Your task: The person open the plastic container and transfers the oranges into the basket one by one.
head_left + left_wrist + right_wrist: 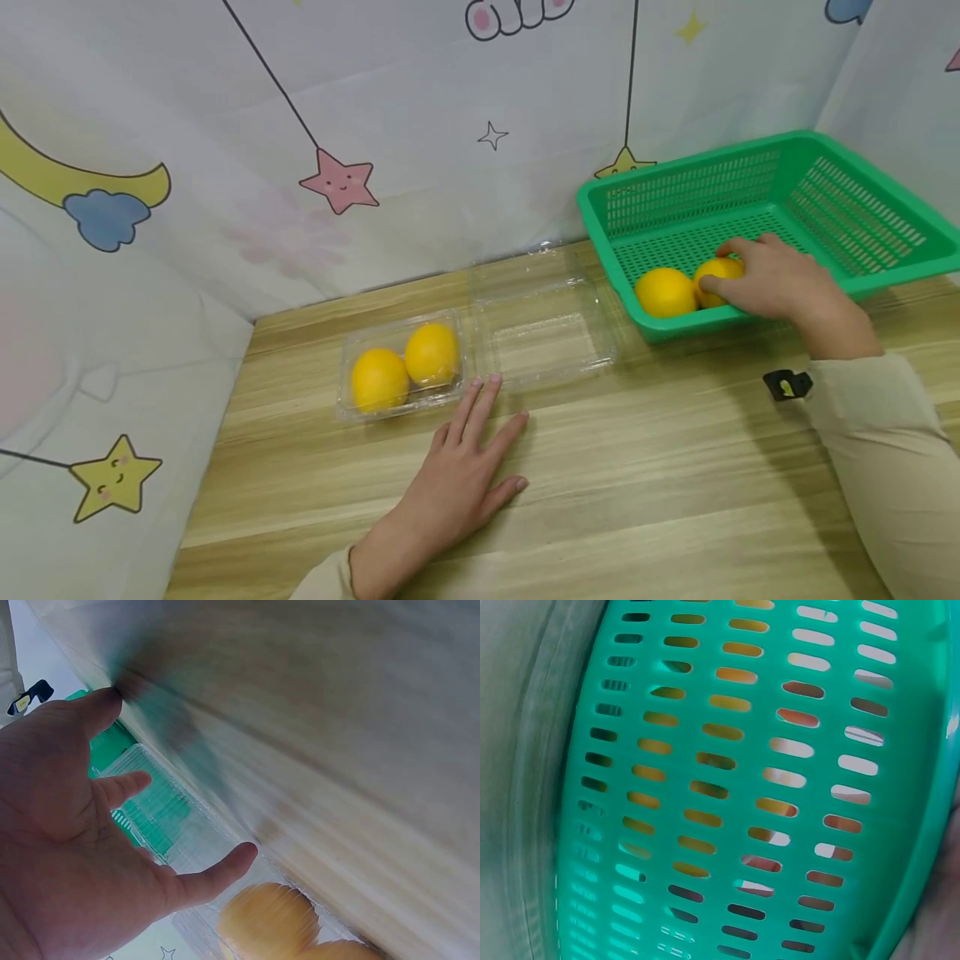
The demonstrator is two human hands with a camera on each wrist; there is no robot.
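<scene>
In the head view my right hand [787, 279] reaches into the green basket [637, 325] and curls its thumb and fingers round an orange [716, 275]. A second orange [665, 293] lies against that one in the basket's front left corner. My left hand [453, 483] has its fingers spread, palm down over the table, fingertips near a clear plastic box [408, 408]. Two oranges [380, 381] sit side by side in the box's left half; its transparent lid [547, 333] lies folded open to the right. The right wrist view shows mostly the slotted basket wall [720, 776].
A wood-grain table [637, 500] carries the box and basket. Behind them hangs a white cloth [420, 167] printed with stars and clouds, which also covers the left side. A small black clip [786, 385] shows beside my right sleeve.
</scene>
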